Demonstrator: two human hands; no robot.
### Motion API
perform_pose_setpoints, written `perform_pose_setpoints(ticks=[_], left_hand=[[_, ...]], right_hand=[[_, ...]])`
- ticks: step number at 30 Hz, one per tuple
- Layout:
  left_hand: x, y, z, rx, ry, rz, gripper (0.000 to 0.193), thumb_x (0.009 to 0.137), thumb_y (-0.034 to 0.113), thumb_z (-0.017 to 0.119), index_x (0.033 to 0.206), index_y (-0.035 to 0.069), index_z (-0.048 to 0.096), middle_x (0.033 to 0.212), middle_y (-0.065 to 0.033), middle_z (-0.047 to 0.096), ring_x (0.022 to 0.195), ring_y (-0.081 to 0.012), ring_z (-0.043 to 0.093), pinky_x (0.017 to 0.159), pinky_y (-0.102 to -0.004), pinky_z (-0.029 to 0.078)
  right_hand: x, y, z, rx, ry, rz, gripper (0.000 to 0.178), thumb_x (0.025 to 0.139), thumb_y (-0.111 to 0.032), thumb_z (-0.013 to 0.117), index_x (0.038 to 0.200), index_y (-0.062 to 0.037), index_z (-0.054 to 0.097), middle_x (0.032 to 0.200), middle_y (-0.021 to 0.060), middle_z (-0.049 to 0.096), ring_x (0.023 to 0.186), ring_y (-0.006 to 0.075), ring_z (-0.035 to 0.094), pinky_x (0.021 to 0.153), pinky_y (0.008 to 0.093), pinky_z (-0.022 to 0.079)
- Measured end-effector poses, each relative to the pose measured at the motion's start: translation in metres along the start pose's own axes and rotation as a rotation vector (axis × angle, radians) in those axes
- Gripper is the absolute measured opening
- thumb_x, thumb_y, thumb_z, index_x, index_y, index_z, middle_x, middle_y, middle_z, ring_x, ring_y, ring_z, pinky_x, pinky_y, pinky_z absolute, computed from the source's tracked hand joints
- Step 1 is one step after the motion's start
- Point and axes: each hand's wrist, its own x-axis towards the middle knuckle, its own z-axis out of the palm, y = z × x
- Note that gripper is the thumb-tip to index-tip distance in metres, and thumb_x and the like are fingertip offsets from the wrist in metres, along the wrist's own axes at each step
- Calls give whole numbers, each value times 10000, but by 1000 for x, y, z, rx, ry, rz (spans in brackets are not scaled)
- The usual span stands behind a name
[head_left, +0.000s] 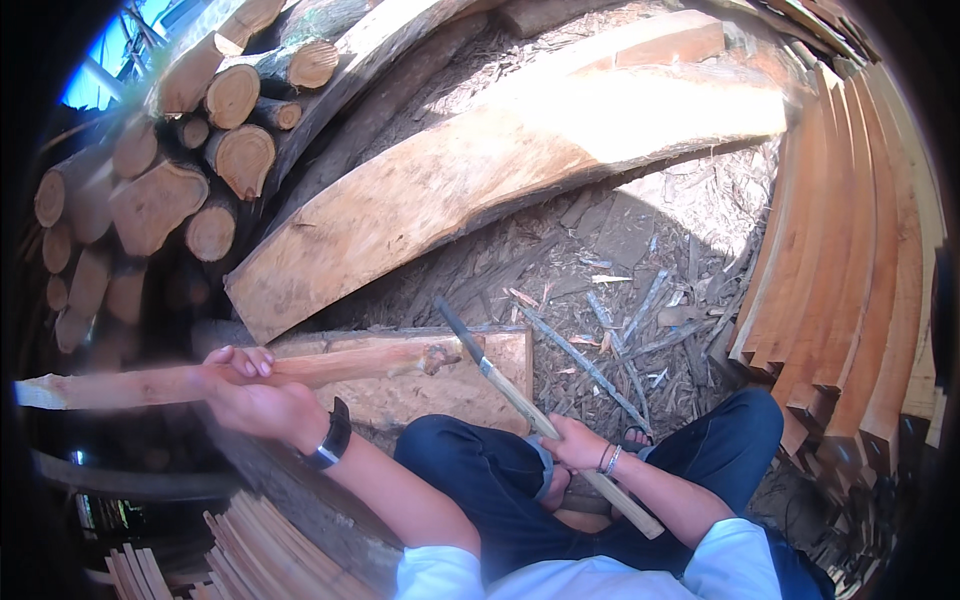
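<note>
My left hand (255,398), with a dark watch on the wrist, is wrapped round a long, peeled wooden pole (345,366). The pole lies almost level, running from the left rim to a knotty end near the middle. Below its right part is a pale wooden slab (500,372); whether the two touch, I cannot tell. In front of my knees my right hand (575,442) grips the pale wooden handle of a long-handled knife (518,400). Its narrow dark blade slants up and left, its tip just beyond the pole's knotty end.
A large curved plank (440,185) stretches across the far side. Cut logs (240,160) are stacked at the far left. Sawn boards (850,260) stand along the right, with thin strips (275,545) at the lower left. Bark and sticks (600,330) litter the ground.
</note>
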Motion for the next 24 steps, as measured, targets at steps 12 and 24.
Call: perform_pose_setpoints(ticks=[12, 24], left_hand=[[38, 1, -56, 190, 468, -19, 452, 971, 382, 477, 928, -65, 528, 641, -25, 381, 536, -113, 380, 498, -233, 354], [59, -4, -111, -87, 407, -225, 468, 979, 488, 390, 756, 79, 447, 527, 18, 300, 456, -90, 316, 446, -221, 301]], right_hand=[[-9, -42, -50, -84, 507, -276, 312, 927, -288, 519, 1010, 11, 492, 757, 246, 618, 694, 454, 599, 644, 507, 464], [-9, -44, -43, -206, 408, -206, 259, 925, -250, 503, 901, 7, 488, 621, 259, 568, 636, 458, 579, 621, 532, 450]])
